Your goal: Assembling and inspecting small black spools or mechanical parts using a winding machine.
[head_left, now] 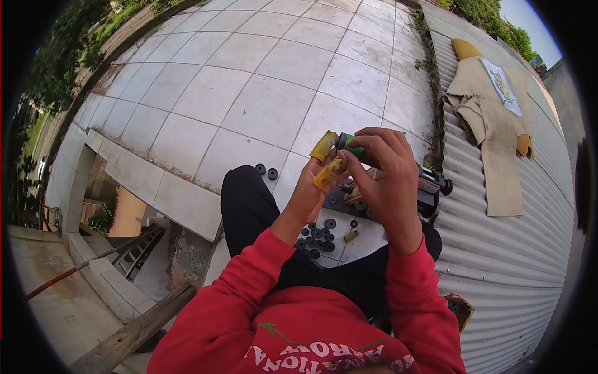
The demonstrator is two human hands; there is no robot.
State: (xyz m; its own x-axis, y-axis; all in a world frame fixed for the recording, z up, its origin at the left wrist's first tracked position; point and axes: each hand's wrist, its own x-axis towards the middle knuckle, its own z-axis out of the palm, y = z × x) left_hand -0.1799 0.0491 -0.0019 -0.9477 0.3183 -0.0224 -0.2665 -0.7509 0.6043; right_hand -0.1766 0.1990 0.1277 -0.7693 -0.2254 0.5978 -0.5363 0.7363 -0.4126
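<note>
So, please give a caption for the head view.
Both hands, left hand and right hand, hold a green-handled tool above small black rings on tiles.

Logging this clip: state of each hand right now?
Left hand: closed on a yellow piece.
Right hand: closed on a green-handled tool.

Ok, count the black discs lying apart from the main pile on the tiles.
2, side by side on the tile beyond the left knee: one disc and a second disc just right of it. The hands and the pile may hide more.
</note>
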